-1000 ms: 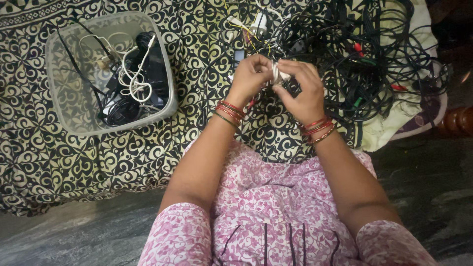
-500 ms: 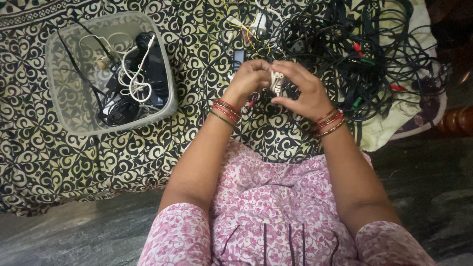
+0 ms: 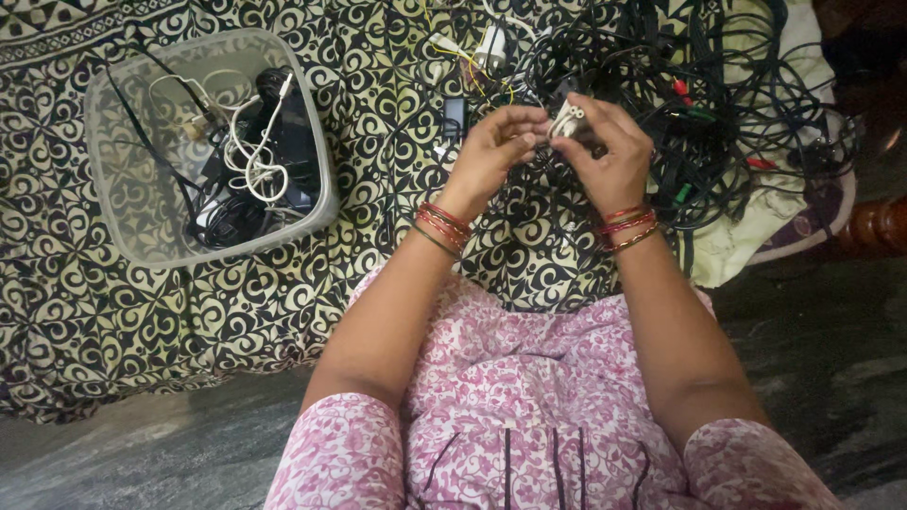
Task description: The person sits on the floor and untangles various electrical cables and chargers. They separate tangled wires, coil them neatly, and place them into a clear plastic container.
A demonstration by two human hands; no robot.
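Right now both hands meet over the black cable tangle (image 3: 718,104), the left hand (image 3: 496,151) and right hand (image 3: 614,156) pinching a small white coiled cable (image 3: 567,119) between their fingertips, its bundle tilted up-right, nearer the right.

— Hands? 
— Left hand (image 3: 496,151) and right hand (image 3: 609,151) raised side by side, fingertips pinched together between them.
— Arms? 
— Both forearms bare, stretched forward from pink patterned sleeves, bent at the elbows; red bangles on each wrist.
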